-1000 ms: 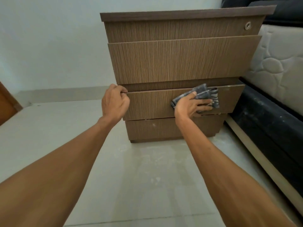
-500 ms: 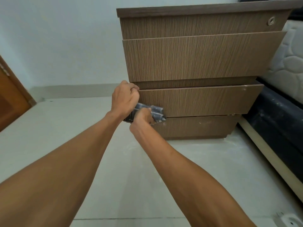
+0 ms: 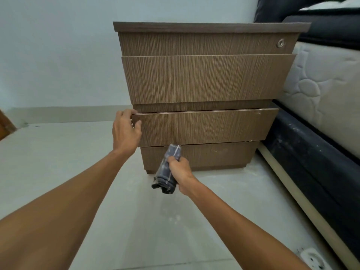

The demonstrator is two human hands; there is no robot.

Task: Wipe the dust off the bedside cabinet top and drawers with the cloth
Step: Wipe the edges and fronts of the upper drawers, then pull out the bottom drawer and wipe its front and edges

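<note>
The brown wood-grain bedside cabinet (image 3: pixel 204 78) stands on the floor in front of me, seen from low down. Its middle drawer (image 3: pixel 204 126) is pulled out a little. My left hand (image 3: pixel 125 131) grips that drawer's upper left corner, fingers hooked over the top edge. My right hand (image 3: pixel 180 170) holds a rolled dark grey checked cloth (image 3: pixel 168 170) in front of the bottom drawer (image 3: pixel 214 154); the cloth's top end reaches the middle drawer's lower edge. The cabinet top (image 3: pixel 210 26) shows only as a front edge.
A bed with a white quilted mattress (image 3: pixel 319 88) and dark base (image 3: pixel 311 162) stands close to the cabinet's right side. A white power socket (image 3: pixel 313 259) lies on the pale tiled floor at lower right. A brown door edge (image 3: pixel 5 123) shows at far left.
My right hand wiped the cloth leftwards across the middle drawer front, then dropped off it and now holds the cloth rolled in front of the bottom drawer. The left hand stayed on the drawer's corner.
</note>
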